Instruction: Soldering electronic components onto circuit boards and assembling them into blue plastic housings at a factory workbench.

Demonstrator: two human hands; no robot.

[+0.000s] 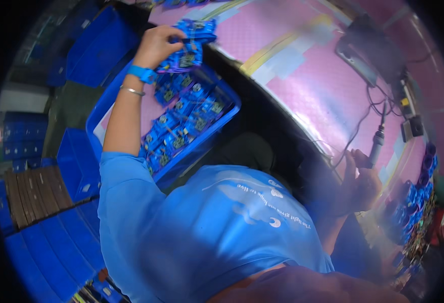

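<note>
Out to the far left, my left hand [156, 46] pinches a blue assembly [194, 48], a cluster of blue plastic pieces with small circuit parts. It is held above a blue bin [235, 102], in which several similar blue circuit assemblies [179, 108] lie in rows. On the right, my right hand [362, 181] is closed around a soldering iron [377, 144] whose tip points up and away over the pink work surface [313, 98]. Blur and haze soften the outline of that hand. A cable runs near the iron.
A dark box-shaped device [373, 48] with looped cables stands at the far right of the table. More blue parts and wires [414, 207] are heaped at the right edge. Blue crates [100, 50] and brown stacked boards [37, 194] are on the left.
</note>
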